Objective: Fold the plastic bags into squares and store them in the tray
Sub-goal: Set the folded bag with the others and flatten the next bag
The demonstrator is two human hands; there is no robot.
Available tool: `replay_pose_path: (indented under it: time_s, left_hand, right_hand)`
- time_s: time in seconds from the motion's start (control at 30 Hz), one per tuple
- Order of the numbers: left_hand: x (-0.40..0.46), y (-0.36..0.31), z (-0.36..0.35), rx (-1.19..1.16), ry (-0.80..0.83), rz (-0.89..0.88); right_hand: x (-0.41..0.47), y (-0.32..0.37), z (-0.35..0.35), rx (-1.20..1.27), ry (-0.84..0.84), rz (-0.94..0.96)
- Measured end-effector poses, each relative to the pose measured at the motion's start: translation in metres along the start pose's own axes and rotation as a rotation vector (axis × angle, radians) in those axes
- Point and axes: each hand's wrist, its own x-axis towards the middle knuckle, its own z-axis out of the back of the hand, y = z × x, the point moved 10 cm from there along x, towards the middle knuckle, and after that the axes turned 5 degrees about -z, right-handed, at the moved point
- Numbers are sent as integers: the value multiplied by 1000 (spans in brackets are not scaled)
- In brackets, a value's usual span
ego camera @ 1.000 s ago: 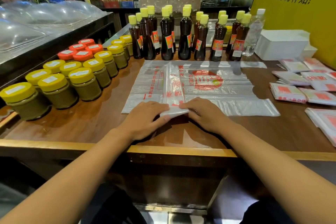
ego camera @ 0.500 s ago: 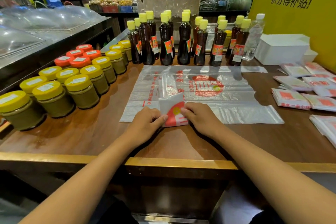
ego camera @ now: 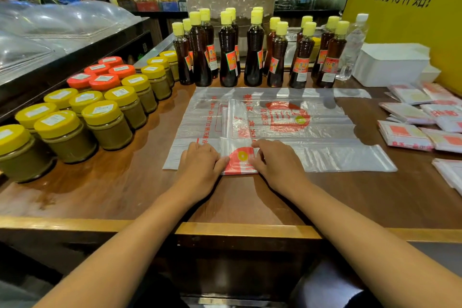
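Observation:
A clear plastic bag folded into a narrow strip (ego camera: pixel 235 120) lies on a stack of flat bags (ego camera: pixel 312 132) with red print. The strip's near end is turned over into a small square fold (ego camera: pixel 238 157) that shows a red and yellow logo. My left hand (ego camera: pixel 200 165) holds the fold's left edge, thumb against it. My right hand (ego camera: pixel 275 162) holds the right edge with curled fingertips. Several folded bag squares (ego camera: pixel 405 135) lie at the right. The white tray (ego camera: pixel 390 65) stands at the back right.
Yellow-lidded and red-lidded jars (ego camera: pixel 107 122) crowd the counter's left side. Dark sauce bottles (ego camera: pixel 227 52) with yellow caps line the back, with a clear water bottle (ego camera: pixel 352 47) beside them. Bare brown counter (ego camera: pixel 250 197) runs along the front edge.
The strip's near end was lifted and turned over away from me, and now lies down as a square fold. Both hands moved slightly forward with it.

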Motion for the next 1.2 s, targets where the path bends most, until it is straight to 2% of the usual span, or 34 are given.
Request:
replay_pose_path:
  time_s: [0.17,0.23,0.33,0.43,0.8,1.0,1.07,1.2]
  left_hand:
    - [-3,-2,6,38,-71,-5]
    - [0,-5,1,-10,-3,-84]
    - [8,-12,-8,40,174,-219]
    - [13,-11,-17,57,309,-235]
    - [8,-8,-28,209,388,-277]
    - [7,0,-26,251,506,-281]
    - [4,0,-24,212,472,-273]
    - [-2,-6,-12,130,252,-326]
  right_hand:
    - [-3,-2,7,45,-60,24]
    - [-4,2,5,83,-15,78]
    - [-3,3,-6,82,85,132]
    - [-2,2,-15,8,164,182]
    - [-8,7,-21,-264,299,265]
    - [-10,3,-23,-292,371,288]
    - [-7,4,-18,-254,324,305]
    - [-6,4,-8,-164,206,298]
